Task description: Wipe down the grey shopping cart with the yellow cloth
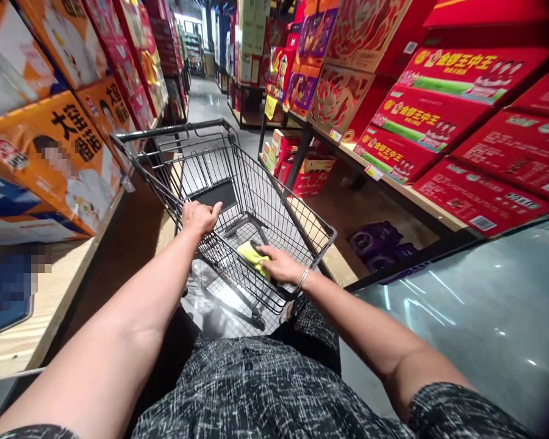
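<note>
A black wire shopping cart (265, 183) stands sideways in front of me, its basket bare inside. My left hand (200, 217) is closed round the cart's near top rim, thumb pointing right. Farther right, my right hand (281, 265) grips a yellow-green cloth (255, 259) with a dark edge. The cloth lies against the near side of the basket, close to its rim. A bracelet circles my right wrist. The fingertips under the cloth are partly hidden.
Orange printed cartons (50, 158) are stacked on a wooden shelf at left. Red boxes (407, 122) fill the shelf at right, with purple packages (377, 244) beneath it. A dark blue flat object (4, 289) lies on the left shelf. The aisle floor (205, 97) runs away ahead.
</note>
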Motion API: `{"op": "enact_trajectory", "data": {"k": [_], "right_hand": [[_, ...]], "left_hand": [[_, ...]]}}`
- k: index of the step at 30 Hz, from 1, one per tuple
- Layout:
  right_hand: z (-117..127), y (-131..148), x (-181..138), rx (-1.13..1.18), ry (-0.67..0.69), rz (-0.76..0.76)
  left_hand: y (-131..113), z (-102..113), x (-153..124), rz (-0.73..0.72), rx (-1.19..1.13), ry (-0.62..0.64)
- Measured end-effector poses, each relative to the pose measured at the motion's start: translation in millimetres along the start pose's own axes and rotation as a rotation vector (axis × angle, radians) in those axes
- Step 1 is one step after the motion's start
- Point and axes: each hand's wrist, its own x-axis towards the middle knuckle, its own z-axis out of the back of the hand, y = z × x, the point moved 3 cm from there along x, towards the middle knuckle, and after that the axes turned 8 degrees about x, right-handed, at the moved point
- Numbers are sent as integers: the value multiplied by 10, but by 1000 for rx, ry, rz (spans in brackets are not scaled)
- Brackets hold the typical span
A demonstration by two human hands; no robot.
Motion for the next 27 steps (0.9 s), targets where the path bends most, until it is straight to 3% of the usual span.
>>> {"op": "enact_trajectory", "data": {"k": [4,7,10,16,20,23,27], "right_hand": [[-283,463,3,-214,-243,131],[-376,718,217,-398,-330,179],[-408,788,427,-505,-372,162],[-319,506,478,-597,-279,169],[-110,238,461,-621,-232,199],[96,8,473,-613,-226,218],[384,-353,513,-594,-202,237]], "left_hand": [[-62,41,-13,16,9,-8],[-113,54,-14,29,-7,21],[-166,63,-2,22,-24,29],[-183,76,112,-112,-107,-23],[75,77,242,-82,-145,-97],[200,40,327,-95,-117,-66],[-4,22,392,-138,-73,-47]]}}
